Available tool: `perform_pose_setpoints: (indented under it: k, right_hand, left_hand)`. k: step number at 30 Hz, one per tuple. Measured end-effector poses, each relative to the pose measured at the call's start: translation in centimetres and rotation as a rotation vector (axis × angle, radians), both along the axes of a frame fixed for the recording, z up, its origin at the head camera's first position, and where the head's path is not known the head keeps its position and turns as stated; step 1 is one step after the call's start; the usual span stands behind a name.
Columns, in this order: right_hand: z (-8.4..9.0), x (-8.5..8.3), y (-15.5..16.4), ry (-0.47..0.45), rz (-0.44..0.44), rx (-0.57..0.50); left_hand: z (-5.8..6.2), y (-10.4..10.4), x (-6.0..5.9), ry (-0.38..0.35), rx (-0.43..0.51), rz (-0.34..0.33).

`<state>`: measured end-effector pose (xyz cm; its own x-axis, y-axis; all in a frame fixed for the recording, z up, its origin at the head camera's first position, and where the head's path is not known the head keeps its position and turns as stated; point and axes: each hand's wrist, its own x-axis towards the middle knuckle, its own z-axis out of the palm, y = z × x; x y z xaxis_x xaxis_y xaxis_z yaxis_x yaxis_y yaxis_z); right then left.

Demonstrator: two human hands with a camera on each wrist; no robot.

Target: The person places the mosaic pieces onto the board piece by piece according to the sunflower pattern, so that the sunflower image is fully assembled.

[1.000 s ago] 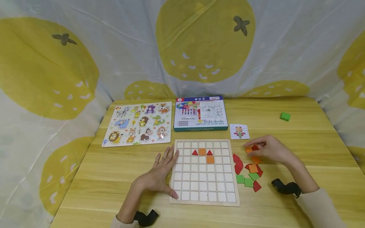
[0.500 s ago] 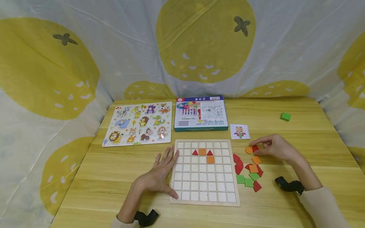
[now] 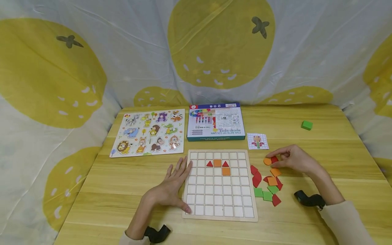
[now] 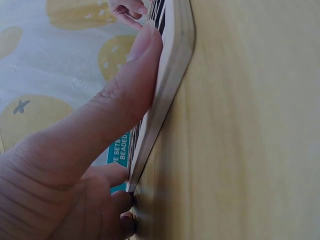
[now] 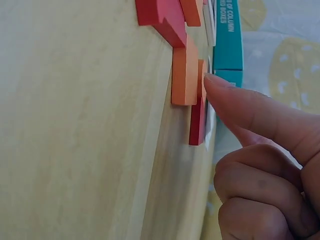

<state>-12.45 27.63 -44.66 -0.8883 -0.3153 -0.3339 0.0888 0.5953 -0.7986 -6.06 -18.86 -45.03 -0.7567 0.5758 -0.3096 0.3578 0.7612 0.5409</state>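
Observation:
My left hand (image 3: pixel 168 189) lies spread at the left edge of a wooden grid board (image 3: pixel 217 218). Its thumb rests on the near-left corner, and the fingertips touch the left rim. Two red triangles (image 3: pixel 209 164) and two orange squares (image 3: pixel 226 171) sit on the board. At the right, my right hand (image 3: pixel 295 160) has thumb and index finger around an orange round piece (image 3: pixel 267 161) and a red piece (image 3: pixel 274 159). In the right wrist view the thumb tip is close beside the orange piece; the index fingertip is hidden, so a pinch is unclear.
Red, orange and green pieces (image 3: pixel 267 196) lie right of the board. A pattern card (image 3: pixel 258 141), a beaded boxes carton (image 3: pixel 215 122) and an animal puzzle (image 3: pixel 147 132) stand behind. A green block (image 3: pixel 306 125) sits at the far right.
My right hand shifted right from over the orange round piece, then slightly back left. That piece stayed on the table. My left hand and the board have not moved.

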Motion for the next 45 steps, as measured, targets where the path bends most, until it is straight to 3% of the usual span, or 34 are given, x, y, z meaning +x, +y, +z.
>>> perform_pose_setpoints:
  k: [12,23,29,45]
  right_hand:
    - [0.3,0.3,-0.1,-0.023,0.038,-0.008]
    - [0.0,1.1,-1.1,-0.049,0.193,-0.124]
    - [0.0,1.3,-1.9,-0.056,0.234,-0.120]
    - [-0.8,2.0,1.3,-0.111,0.296,-0.154]
  left_hand:
    - [0.0,0.1,-0.2,0.004,-0.003,-0.007]
    - [0.0,0.1,-0.2,0.001,-0.003,-0.007]
    - [0.0,0.1,-0.1,-0.002,0.002,-0.007]
    - [0.1,0.1,-0.1,-0.010,-0.004,0.002]
